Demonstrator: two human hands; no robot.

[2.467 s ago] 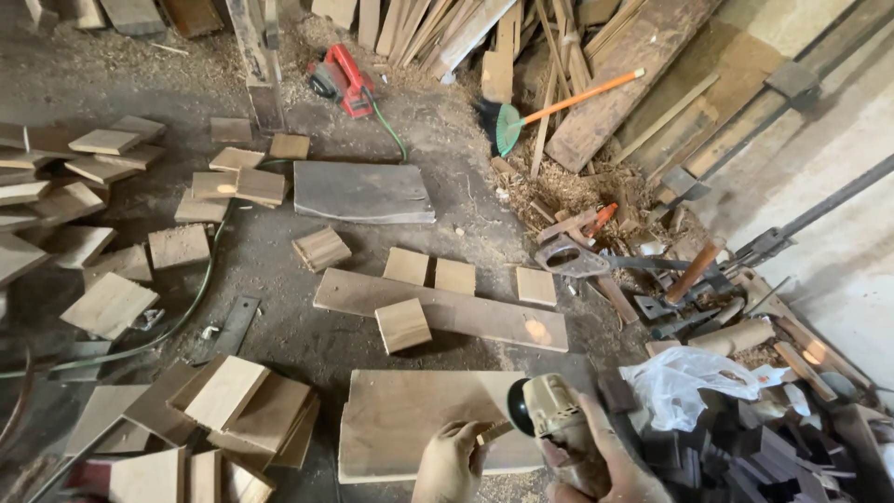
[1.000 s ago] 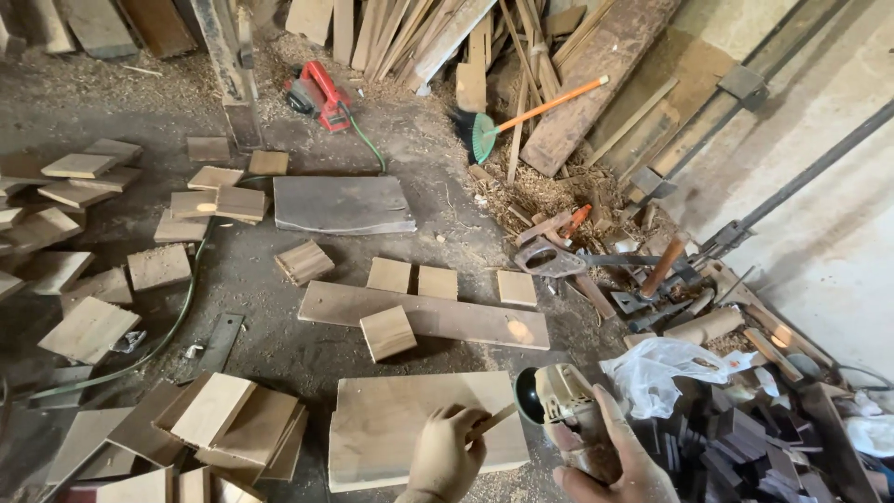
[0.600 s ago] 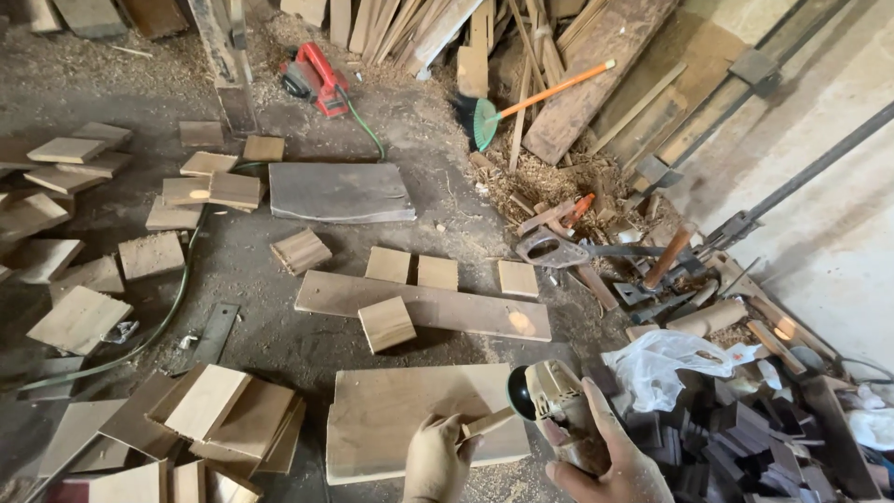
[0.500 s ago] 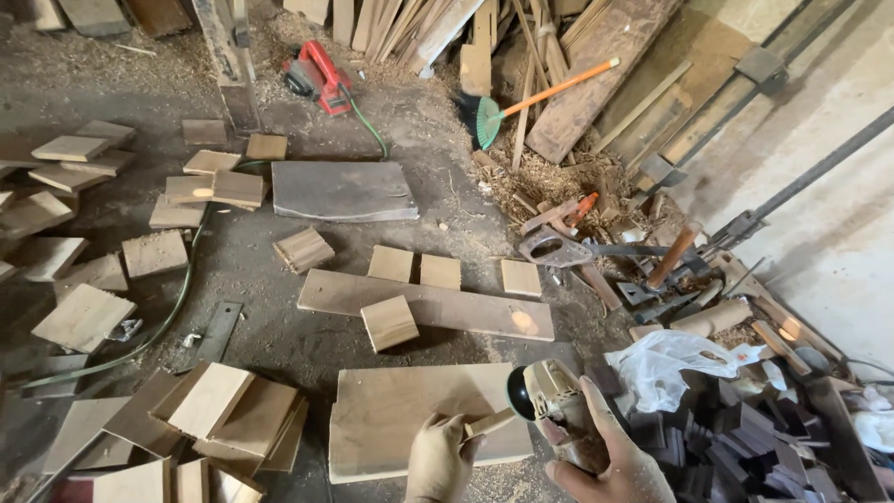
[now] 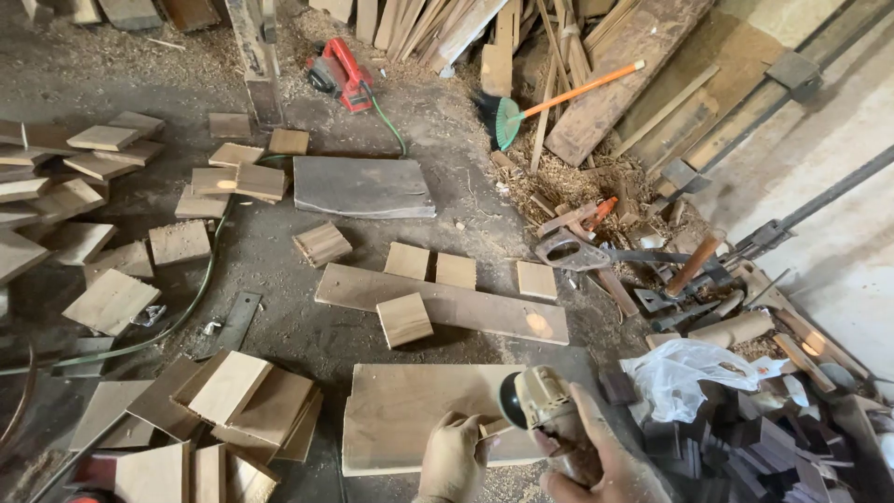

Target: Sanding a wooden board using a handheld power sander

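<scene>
Your right hand (image 5: 596, 461) stayed clamped on the angle grinder (image 5: 540, 410) while your left hand (image 5: 452, 456) kept pinching the small wood strip (image 5: 492, 430) at its disc, above the floor-laid board (image 5: 410, 414); only your view drifted

Sawdust covers the workshop floor (image 5: 279, 331), where a long plank (image 5: 442, 305) lies at the centre with a square wood block (image 5: 404, 319) resting on its near edge and three more blocks (image 5: 455, 270) just beyond it. At 12 o'clock sits a red electric planer (image 5: 341, 74), its green cable (image 5: 389, 126) trailing toward a grey slab (image 5: 363, 187). An orange-handled broom (image 5: 559, 98) leans among stacked boards at 1 o'clock. Loose offcuts (image 5: 102, 168) scatter at 9 o'clock. A handsaw (image 5: 582, 251) and a white plastic bag (image 5: 694, 373) lie at 3 o'clock.
</scene>
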